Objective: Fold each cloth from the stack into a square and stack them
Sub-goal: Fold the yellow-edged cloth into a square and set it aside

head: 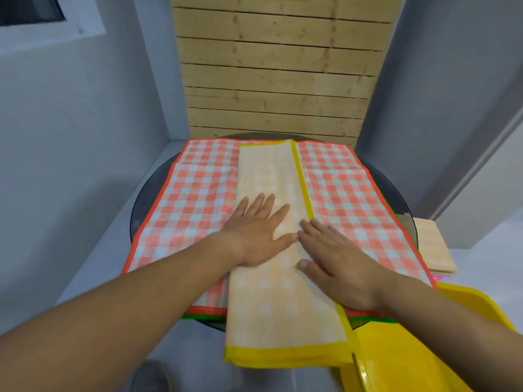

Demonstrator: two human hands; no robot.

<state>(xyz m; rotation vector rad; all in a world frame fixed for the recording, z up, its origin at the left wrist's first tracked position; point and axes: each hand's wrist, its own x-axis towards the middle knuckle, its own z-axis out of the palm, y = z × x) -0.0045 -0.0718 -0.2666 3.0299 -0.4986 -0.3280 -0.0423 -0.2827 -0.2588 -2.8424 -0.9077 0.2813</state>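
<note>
A pale yellow checked cloth with a yellow border (271,176), folded into a long narrow strip, runs from the far side of the table to past its near edge. It lies on a spread orange checked cloth (195,199) that tops a stack; green edges show beneath. My left hand (257,230) lies flat, fingers apart, on the strip's left half. Flat on the strip's right edge, over the yellow border, lies my right hand (336,264). Neither hand grips anything.
The cloths cover a round dark glass table (396,190). A yellow tray or chair (418,346) sits at the near right. A small wooden board (433,247) lies to the right. A wooden slatted panel (277,75) stands behind, with grey walls at both sides.
</note>
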